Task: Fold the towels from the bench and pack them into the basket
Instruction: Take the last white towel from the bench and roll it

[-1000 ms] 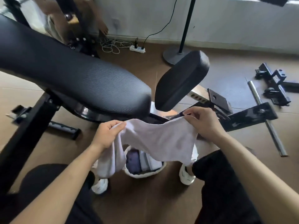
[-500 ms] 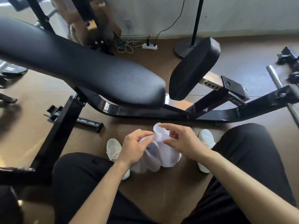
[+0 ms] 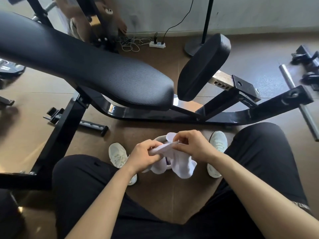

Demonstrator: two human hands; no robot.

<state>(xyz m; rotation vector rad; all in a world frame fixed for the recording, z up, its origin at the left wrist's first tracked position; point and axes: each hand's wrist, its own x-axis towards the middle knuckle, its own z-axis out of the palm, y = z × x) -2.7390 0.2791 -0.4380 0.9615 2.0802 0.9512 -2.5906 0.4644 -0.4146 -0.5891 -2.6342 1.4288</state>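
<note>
White towel [image 3: 179, 164], long axis left-to-right, in pinch of left hand [image 3: 145, 156] and right hand [image 3: 195, 147]

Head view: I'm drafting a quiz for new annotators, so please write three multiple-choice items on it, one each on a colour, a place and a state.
1. What colour is the bench pad?
A. black
B. red
C. white

2. Where is the towel?
A. on the bench pad
B. held low in front of the person, above the floor
C. draped over a knee

3. What is the left hand doing?
A. hanging idle
B. pressing the bench pad
C. pinching the towel

Answers:
1 A, its ribbed cover is black.
2 B, the left hand and the right hand hold it between the white shoes.
3 C, its fingers are curled on the cloth.
</note>
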